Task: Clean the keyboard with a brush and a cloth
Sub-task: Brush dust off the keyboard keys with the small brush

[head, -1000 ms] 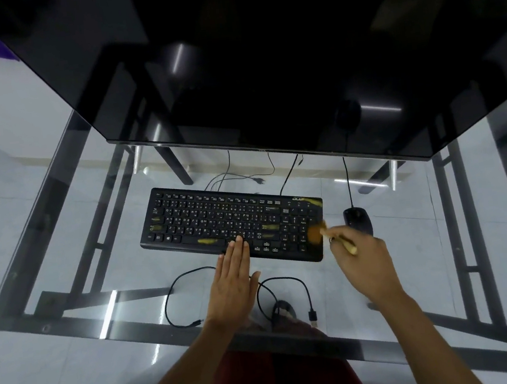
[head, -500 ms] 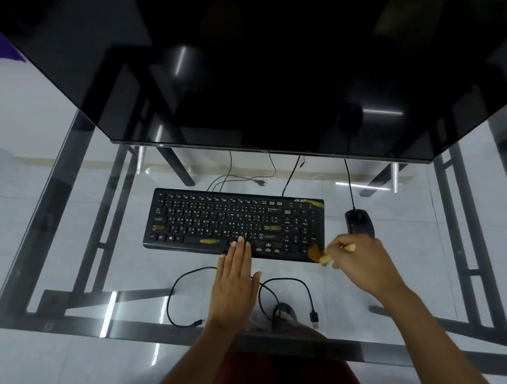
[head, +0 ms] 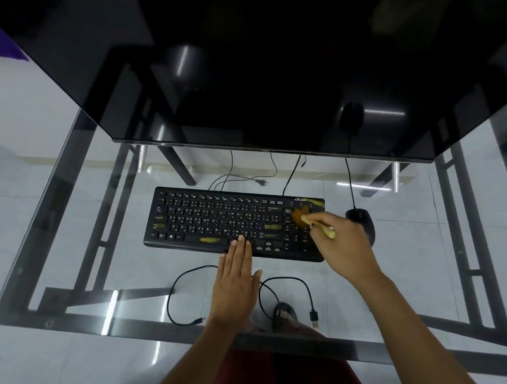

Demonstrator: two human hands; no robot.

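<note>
Glass forms the worktop (head: 61, 232), clear enough that its dark metal frame and the pale tiled floor (head: 22, 174) show through. A large black monitor (head: 263, 64) fills the upper view, its dark screen reflecting the frame. Below it the black keyboard (head: 217, 221) lies flat on the glass, streaked with yellowish smears on several keys. The right hand (head: 343, 244) pinches a brush (head: 309, 221) between its fingers, bristles pressed on the keyboard's right end, over the number pad. The left hand (head: 235, 282) lies flat, fingers pressed together, fingertips on the keyboard's front edge. A black mouse (head: 359, 216) sits just beside the keyboard's right end. A loose black cable (head: 288, 282) curls on the glass near the front edge.
</note>
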